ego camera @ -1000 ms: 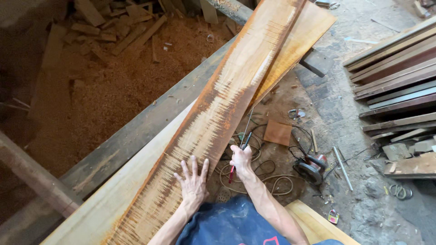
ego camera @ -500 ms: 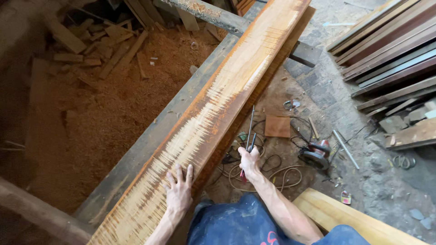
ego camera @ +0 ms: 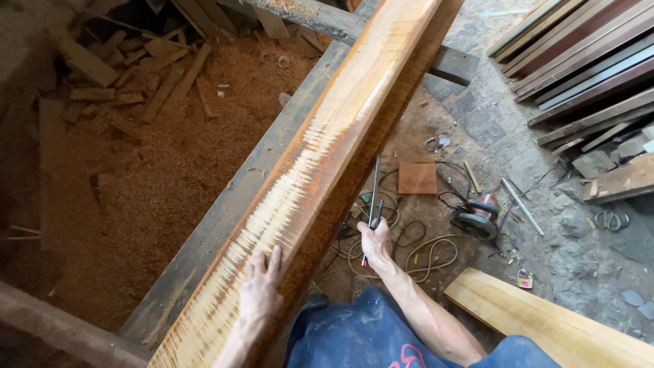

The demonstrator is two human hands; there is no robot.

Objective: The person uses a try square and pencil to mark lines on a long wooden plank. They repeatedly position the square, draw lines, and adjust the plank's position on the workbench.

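Hands: left hand (ego camera: 259, 289) lies flat, fingers spread, on the long orange-brown rough-sawn wooden plank (ego camera: 327, 157); right hand (ego camera: 375, 243) grips a thin dark metal rod tool with red handle (ego camera: 373, 197). The plank rests tilted on the grey weathered beam (ego camera: 238, 204), above the sawdust-covered floor (ego camera: 157, 177).

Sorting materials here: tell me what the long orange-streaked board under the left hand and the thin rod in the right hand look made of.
Long orange-streaked board: rough-sawn wood, unfinished, pale saw marks. Thin rod: probably metal, dark and slender, though too small to be sure.
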